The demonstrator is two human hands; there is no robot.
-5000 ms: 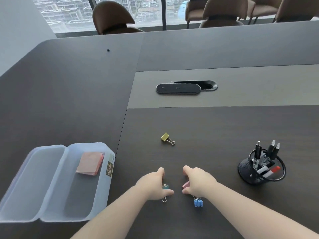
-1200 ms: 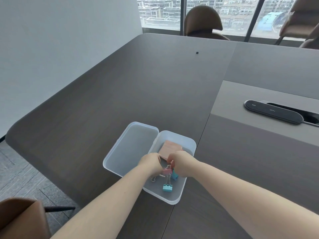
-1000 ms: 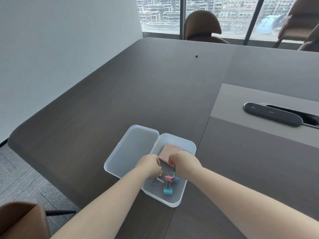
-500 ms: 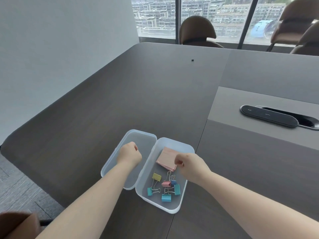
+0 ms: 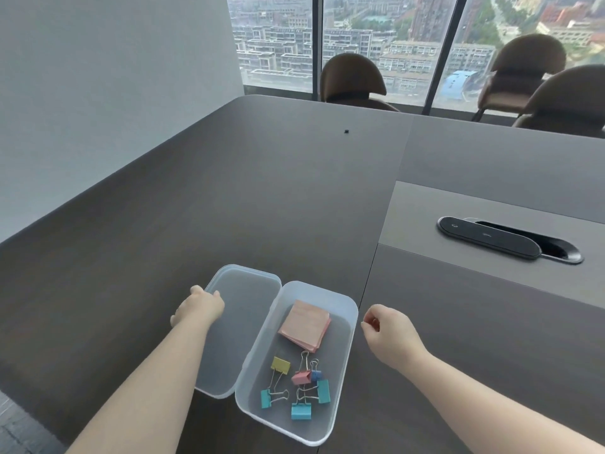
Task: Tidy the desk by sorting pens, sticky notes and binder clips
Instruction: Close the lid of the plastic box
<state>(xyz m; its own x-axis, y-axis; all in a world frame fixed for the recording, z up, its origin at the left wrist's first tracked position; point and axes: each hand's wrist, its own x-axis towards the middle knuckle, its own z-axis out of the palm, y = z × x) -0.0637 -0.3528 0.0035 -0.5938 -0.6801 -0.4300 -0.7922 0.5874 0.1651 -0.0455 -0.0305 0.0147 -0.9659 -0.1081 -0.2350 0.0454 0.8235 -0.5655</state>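
Dark wood-grain table (image 5: 229,208) fills the view, with a grey inset strip on the right carrying a black cable hatch (image 5: 491,241); behind it stand three brown chairs (image 5: 352,80) before tall windows over a city.

Near the table's front edge sits a clear plastic box (image 5: 352,309), its hinged lid (image 5: 244,290) folded flat on the left side; the left hand (image 5: 198,310) reaches forward with the forearm stretched over the lid, fingers on the lid's outer left rim, thumb just inside it, so it grips the lid edge; the right hand (image 5: 389,332) hovers just right of the box, apart from its wall, fingers curled loosely inward with thumb and forefinger close together; nothing shows in it, and whether it pinches anything cannot be told.

Inside the box, one pink sticky pad (image 5: 304,324) lies toward the far end; in the near half lie six binder clips: one yellow clip (image 5: 280,365), one pink clip (image 5: 301,377), one dark blue clip (image 5: 316,375) touching the pink, and three teal clips (image 5: 301,412); the pink and blue ones overlap in a small heap, the yellow lies apart on the left.
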